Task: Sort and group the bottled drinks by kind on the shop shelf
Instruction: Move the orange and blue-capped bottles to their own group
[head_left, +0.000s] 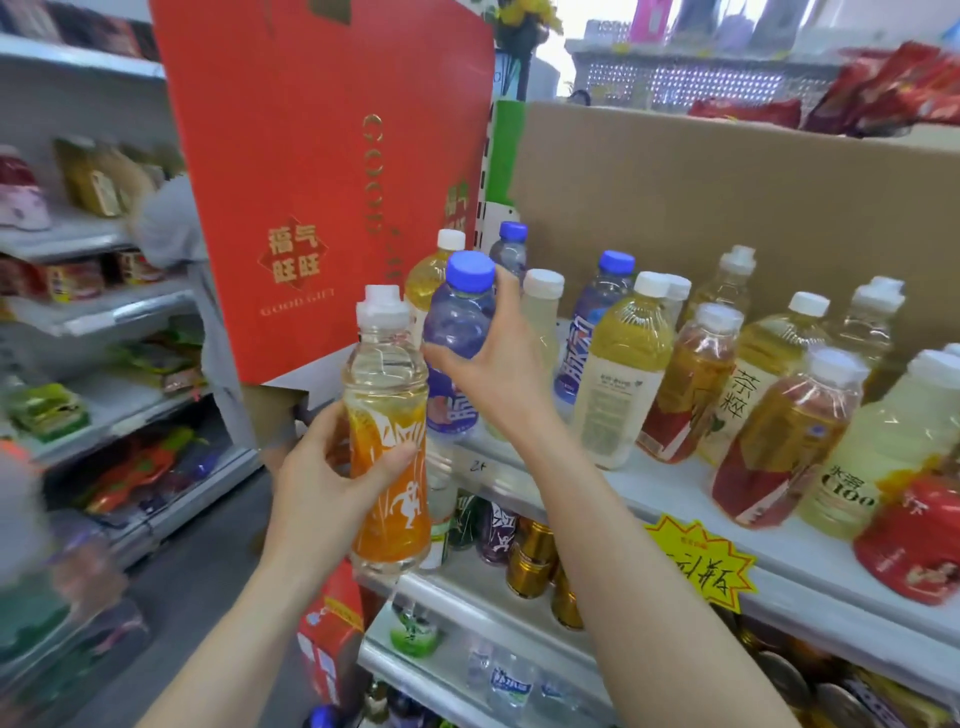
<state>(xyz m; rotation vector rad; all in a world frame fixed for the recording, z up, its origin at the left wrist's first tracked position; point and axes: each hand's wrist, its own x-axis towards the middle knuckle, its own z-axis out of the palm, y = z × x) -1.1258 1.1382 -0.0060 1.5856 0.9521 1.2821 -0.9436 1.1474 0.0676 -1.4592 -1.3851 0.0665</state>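
My left hand (317, 488) grips an orange-labelled sports bottle (387, 441) with a white cap, held upright in front of the shelf's left end. My right hand (498, 358) is wrapped around a blue-capped bottle with a purple-blue label (457, 332), held just above the white shelf (675, 499). More blue-capped bottles (597, 322) stand behind it. Mixed among them are pale yellow drinks (623, 364), amber tea bottles with red labels (691, 379) and a C100 lemon drink (883, 441).
A big red gift box (322, 171) stands left of the shelf. A cardboard panel (727, 208) backs the bottles. A yellow price tag (701, 566) hangs on the shelf edge. Cans and bottles fill the lower shelves (519, 587). Snack shelves line the left aisle (104, 312).
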